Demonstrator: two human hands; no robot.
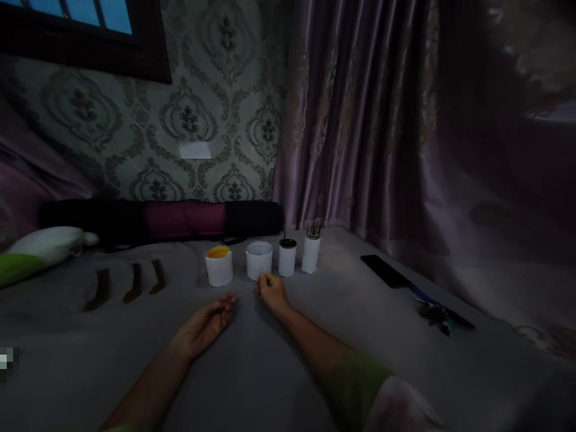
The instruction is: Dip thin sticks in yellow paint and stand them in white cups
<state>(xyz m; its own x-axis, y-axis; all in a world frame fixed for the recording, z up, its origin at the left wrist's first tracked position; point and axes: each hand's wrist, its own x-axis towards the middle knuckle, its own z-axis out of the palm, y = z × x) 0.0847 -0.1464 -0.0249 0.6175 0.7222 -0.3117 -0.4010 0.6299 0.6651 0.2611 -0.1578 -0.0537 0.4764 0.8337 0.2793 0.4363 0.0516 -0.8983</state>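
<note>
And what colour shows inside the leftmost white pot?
Yellow-orange, inside the leftmost white pot; it shows best in the head view.

Site type: a room in a home. Indicators: damask-patterned wallpaper [245, 114] lines the far wall; a dark-framed, barred window [114, 15] sits at upper left; pleated, glossy mauve curtains [355, 126] hang along the right edge of the grey cloth-covered surface [351, 336]. Bed or table: cannot be determined.

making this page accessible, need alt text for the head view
A person's right hand, fingers curled, is by four white containers on a grey surface; the left hand is open nearby, and three brown pieces lie farther left.
</note>
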